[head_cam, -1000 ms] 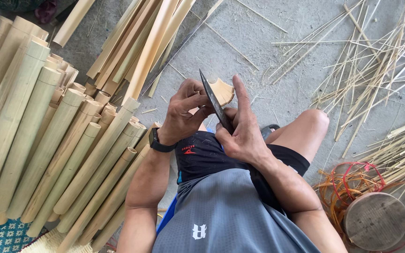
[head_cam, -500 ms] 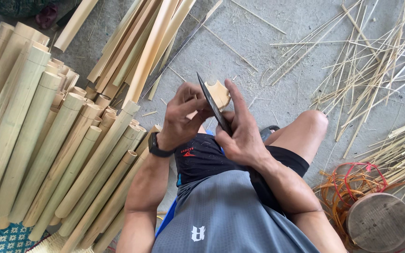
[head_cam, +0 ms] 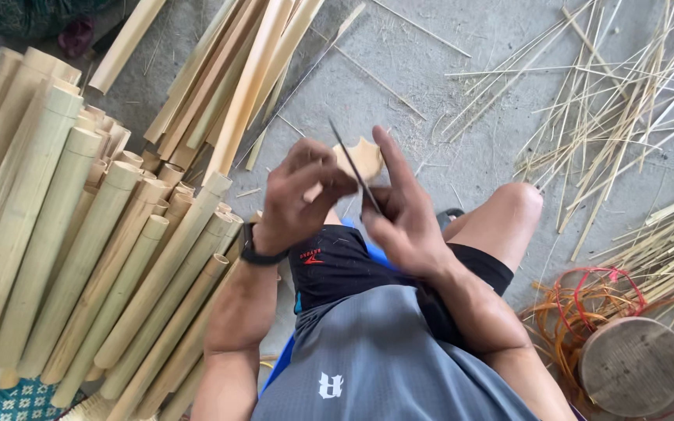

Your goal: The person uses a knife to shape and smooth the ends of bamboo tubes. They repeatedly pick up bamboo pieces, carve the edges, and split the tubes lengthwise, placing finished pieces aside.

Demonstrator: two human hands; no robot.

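The left hand point(head_cam: 302, 191) is closed on a short pale bamboo piece point(head_cam: 360, 160), held over the lap; the right hand point(head_cam: 403, 210) grips a thin dark knife blade point(head_cam: 352, 168) set against it; this looks like splitting, which needs steady pressure; no packages or labels show, only pale bamboo tubes point(head_cam: 79, 234) at left.

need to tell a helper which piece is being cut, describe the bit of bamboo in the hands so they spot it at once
Start at the big stack of bamboo tubes on the floor, then move across to the person's two hands above the knee. The left hand pinches a short curved bamboo piece, with the right hand pressing a thin dark blade against it. Unlike the long tubes, it is small and half-round.
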